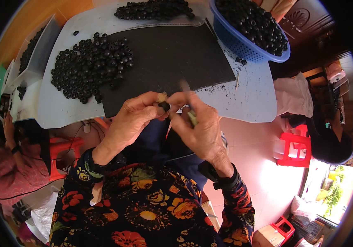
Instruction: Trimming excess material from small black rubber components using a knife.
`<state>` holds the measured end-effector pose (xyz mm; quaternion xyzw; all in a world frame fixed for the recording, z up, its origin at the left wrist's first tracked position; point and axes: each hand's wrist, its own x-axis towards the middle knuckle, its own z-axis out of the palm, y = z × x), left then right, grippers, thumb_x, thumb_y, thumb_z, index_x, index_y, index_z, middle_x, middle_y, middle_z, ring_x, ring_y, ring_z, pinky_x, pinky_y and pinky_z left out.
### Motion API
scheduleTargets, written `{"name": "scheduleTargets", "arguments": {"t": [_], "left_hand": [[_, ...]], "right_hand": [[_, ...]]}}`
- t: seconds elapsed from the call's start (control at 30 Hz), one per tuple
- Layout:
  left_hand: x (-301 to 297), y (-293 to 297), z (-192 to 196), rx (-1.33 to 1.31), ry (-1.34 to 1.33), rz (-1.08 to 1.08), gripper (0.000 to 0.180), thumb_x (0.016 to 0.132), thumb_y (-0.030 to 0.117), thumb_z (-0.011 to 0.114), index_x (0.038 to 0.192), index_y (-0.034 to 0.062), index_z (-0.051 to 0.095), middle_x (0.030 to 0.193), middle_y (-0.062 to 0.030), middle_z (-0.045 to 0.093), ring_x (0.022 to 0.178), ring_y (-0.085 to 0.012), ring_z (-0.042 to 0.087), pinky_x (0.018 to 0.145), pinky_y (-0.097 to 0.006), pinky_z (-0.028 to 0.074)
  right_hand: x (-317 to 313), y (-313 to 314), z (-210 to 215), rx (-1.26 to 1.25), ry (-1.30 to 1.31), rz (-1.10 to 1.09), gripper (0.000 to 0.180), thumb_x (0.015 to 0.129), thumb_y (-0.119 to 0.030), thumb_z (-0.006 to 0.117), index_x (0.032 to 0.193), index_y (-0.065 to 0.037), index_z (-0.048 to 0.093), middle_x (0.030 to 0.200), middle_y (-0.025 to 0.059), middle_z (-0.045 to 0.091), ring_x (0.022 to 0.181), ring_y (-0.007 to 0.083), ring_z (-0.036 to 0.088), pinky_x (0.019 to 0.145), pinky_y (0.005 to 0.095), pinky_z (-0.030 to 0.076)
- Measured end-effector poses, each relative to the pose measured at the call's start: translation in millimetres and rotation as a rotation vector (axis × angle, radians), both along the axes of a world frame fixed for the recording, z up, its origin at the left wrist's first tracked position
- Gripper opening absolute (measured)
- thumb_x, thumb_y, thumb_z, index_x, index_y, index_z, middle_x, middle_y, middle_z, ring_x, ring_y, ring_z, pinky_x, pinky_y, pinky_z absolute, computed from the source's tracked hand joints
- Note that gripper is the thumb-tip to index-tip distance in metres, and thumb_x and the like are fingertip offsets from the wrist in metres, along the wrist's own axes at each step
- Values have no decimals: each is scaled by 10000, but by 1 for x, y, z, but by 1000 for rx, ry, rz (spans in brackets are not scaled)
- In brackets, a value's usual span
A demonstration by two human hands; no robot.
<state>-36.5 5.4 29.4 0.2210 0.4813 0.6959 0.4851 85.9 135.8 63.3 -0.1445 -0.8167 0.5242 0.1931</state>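
Observation:
My left hand (133, 117) pinches a small round black rubbery piece (164, 106) between thumb and fingers, over the table's near edge. A yellowish wrap (161, 97) covers one of its fingertips. Close beside it, my right hand (197, 125) is closed around a slim tool with a pale green handle (192, 118); its working end is hard to make out, and one finger is smeared by motion. Beyond both hands lies a black mat (172, 57). To its left spreads a heap of small black ring-like pieces (90, 68), partly resting on the mat.
At the far right of the pale table (250, 101) stands a blue basket (242, 43) full of black pieces. Another pile (154, 10) lies at the back. A clear bin (40, 49) is at left. People sit on both sides; a red stool (295, 149) stands right.

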Motion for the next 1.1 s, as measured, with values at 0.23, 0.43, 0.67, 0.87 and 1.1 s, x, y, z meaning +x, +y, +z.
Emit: {"name": "scheduleTargets", "arguments": {"t": [0.23, 0.43, 0.67, 0.87, 1.1], "left_hand": [[7, 4, -10, 72, 17, -33, 228, 876, 21, 559, 1094, -41, 576, 921, -7, 534, 843, -75, 515, 846, -233, 468], [12, 6, -10, 49, 44, -75, 233, 880, 16, 552, 1105, -41, 572, 905, -8, 532, 843, -76, 519, 832, -223, 461], [10, 3, -14, 57, 9, -130, 284, 885, 117, 584, 1142, -2, 566, 1034, -51, 576, 952, -129, 527, 852, -278, 422], [10, 4, -14, 35, 18, -167, 280, 890, 124, 580, 1141, 1, 564, 1037, -49, 575, 952, -126, 527, 850, -280, 420], [11, 4, -14, 44, 3, -149, 273, 892, 130, 573, 1132, 0, 567, 1019, -47, 577, 925, -125, 523, 835, -282, 419]], "right_hand": [[22, -2, -40, -91, -22, -149, 72, 889, -40, 506, 891, 20, 547, 667, 123, 577, 543, 160, 541, 541, 287, 448], [26, -10, -49, 26, 30, -103, 84, 823, -11, 590, 860, 5, 516, 682, 163, 574, 583, 336, 591, 525, 364, 462], [26, -12, -54, 173, 47, -68, 138, 810, -56, 627, 866, -7, 510, 732, 151, 580, 625, 361, 599, 512, 399, 478], [26, -13, -56, 136, 71, -92, 141, 814, -69, 628, 862, -7, 511, 732, 146, 581, 613, 359, 596, 505, 404, 479], [25, -13, -57, 170, 42, -92, 135, 826, -77, 623, 856, -12, 508, 716, 139, 582, 587, 351, 592, 495, 402, 478]]}}
